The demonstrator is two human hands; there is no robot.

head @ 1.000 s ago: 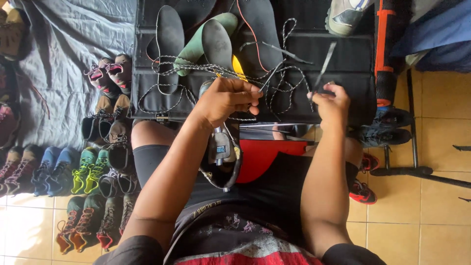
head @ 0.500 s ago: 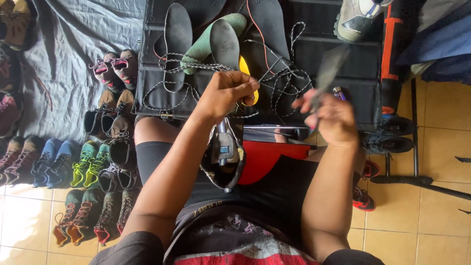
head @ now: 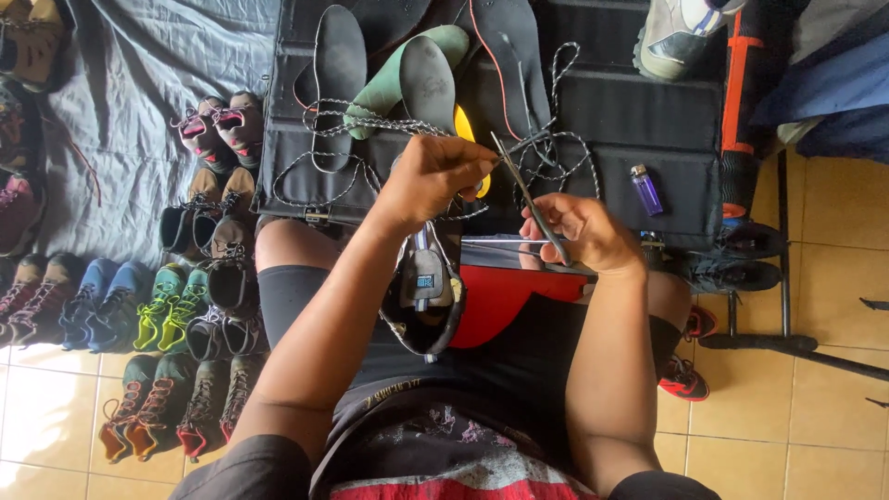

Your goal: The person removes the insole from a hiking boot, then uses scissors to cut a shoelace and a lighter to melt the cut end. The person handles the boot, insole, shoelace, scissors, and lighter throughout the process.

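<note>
My left hand (head: 433, 176) pinches the end of a black-and-white speckled lace (head: 370, 122) above my lap. My right hand (head: 585, 231) grips a thin metal tool (head: 530, 199) that looks like scissors or forceps. Its tip points up-left and almost touches my left fingertips. A grey and black shoe (head: 421, 296) lies on my lap below both hands, opening up, beside a red piece (head: 500, 296). The lace trails over a black padded mat (head: 630, 120) in front of my knees.
Dark and green insoles (head: 338, 69) and more lace lie on the mat, with a purple lighter (head: 645, 190) at its right. Rows of small shoes (head: 167, 315) line a grey cloth (head: 130, 102) on the left. A light shoe (head: 674, 32) and a metal stand (head: 787, 343) are on the right.
My right hand has moved left and down with the tool, swinging its tip toward my left fingers and uncovering the lighter. My left hand has stayed on the lace.
</note>
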